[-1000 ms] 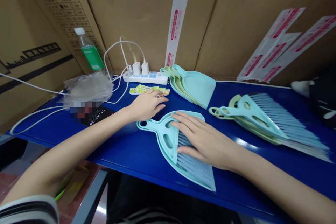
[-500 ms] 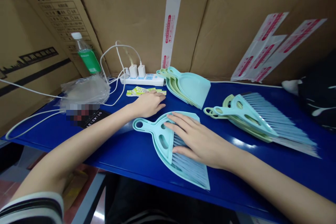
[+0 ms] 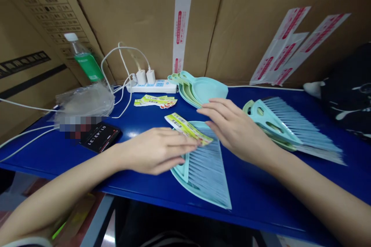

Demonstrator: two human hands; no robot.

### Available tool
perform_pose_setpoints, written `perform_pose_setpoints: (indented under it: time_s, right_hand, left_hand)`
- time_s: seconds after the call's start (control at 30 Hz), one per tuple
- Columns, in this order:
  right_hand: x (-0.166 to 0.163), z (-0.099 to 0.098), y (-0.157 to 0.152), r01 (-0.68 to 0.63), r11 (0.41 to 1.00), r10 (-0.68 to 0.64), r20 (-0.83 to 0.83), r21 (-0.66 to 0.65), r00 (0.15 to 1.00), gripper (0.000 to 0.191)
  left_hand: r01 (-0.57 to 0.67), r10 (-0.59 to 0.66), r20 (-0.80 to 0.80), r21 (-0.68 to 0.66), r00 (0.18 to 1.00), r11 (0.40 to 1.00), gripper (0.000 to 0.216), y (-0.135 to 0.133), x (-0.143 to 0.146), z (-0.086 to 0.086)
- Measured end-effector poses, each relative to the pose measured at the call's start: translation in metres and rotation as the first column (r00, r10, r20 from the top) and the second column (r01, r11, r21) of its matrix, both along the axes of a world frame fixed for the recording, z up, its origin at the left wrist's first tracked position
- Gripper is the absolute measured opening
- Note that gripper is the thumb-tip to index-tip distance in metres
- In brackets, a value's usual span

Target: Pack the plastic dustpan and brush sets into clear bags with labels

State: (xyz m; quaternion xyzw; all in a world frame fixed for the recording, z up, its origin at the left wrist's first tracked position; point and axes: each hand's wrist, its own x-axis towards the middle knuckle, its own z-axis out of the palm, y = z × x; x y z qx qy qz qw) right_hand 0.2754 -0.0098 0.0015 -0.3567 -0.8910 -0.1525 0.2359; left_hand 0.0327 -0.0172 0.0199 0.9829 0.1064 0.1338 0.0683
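Note:
My left hand has its fingers closed on one end of a yellow-green printed strip, tilted over the small light-blue hand brush. That brush lies in its matching light-blue dustpan near the front of the table; my left hand covers their handles. To the right, my right hand hovers over the dustpan's far edge, fingers stretched out and holding nothing. More printed strips lie in a loose pile behind my left hand.
Nested dustpans rest at the back; brushes with dustpans lie at right. A power strip with chargers and white cables, a bottle, clear plastic bags and a phone stand left. Cardboard walls the back.
My left hand has come back from the pile with a printed strip, now over the brush. My right hand has lifted off the brush and moved right and away from me.

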Motion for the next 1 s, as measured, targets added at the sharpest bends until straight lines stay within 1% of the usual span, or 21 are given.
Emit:
perform_pose_setpoints:
  time_s: [0.1, 0.17, 0.27, 0.33, 0.5, 0.6, 0.73, 0.87, 1.0]
  right_hand:
    - [0.001, -0.003, 0.001, -0.067, 0.998, 0.069, 0.164, -0.015, 0.984, 0.035]
    - [0.001, -0.004, 0.001, -0.091, 0.995, 0.099, 0.229, -0.043, 0.968, 0.036]
    - [0.001, -0.005, 0.000, -0.100, 0.992, 0.118, 0.270, -0.080, 0.956, 0.038]
    - [0.001, -0.005, 0.000, -0.105, 0.990, 0.126, 0.279, -0.091, 0.952, 0.040]
    - [0.001, -0.005, 0.000, -0.099, 0.993, 0.116, 0.338, -0.068, 0.934, 0.042]
    - [0.003, -0.004, 0.000, -0.106, 0.993, 0.115, 0.338, -0.044, 0.934, 0.045]
    - [0.006, -0.004, 0.001, -0.103, 0.994, 0.110, 0.313, -0.038, 0.943, 0.051]
    - [0.007, -0.006, 0.001, -0.084, 0.995, 0.097, 0.316, -0.055, 0.944, 0.052]
    - [0.007, -0.009, 0.001, -0.067, 0.993, 0.096, 0.321, -0.099, 0.942, 0.054]
  left_hand:
    - [0.079, -0.081, -0.025, -0.073, 0.996, 0.994, 0.037, -0.011, 0.002, -0.007]
    - [0.115, -0.121, -0.033, -0.131, 0.992, 0.985, 0.040, -0.015, 0.003, -0.013]
    - [0.161, -0.168, -0.017, -0.201, 0.986, 0.966, 0.043, -0.017, 0.004, -0.020]
    - [0.190, -0.195, 0.000, -0.222, 0.981, 0.956, 0.042, -0.018, 0.005, -0.022]
    - [0.204, -0.213, -0.024, -0.207, 0.977, 0.957, 0.039, -0.020, 0.007, -0.019]
    - [0.196, -0.207, -0.051, -0.164, 0.977, 0.967, 0.041, -0.020, 0.007, -0.019]
    - [0.182, -0.182, -0.044, -0.002, 0.982, 0.983, 0.035, -0.021, 0.007, -0.022]
    - [0.174, -0.172, -0.026, 0.131, 0.985, 0.976, 0.031, -0.023, 0.009, -0.025]
    - [0.169, -0.169, -0.021, 0.214, 0.985, 0.962, 0.029, -0.024, 0.011, -0.025]
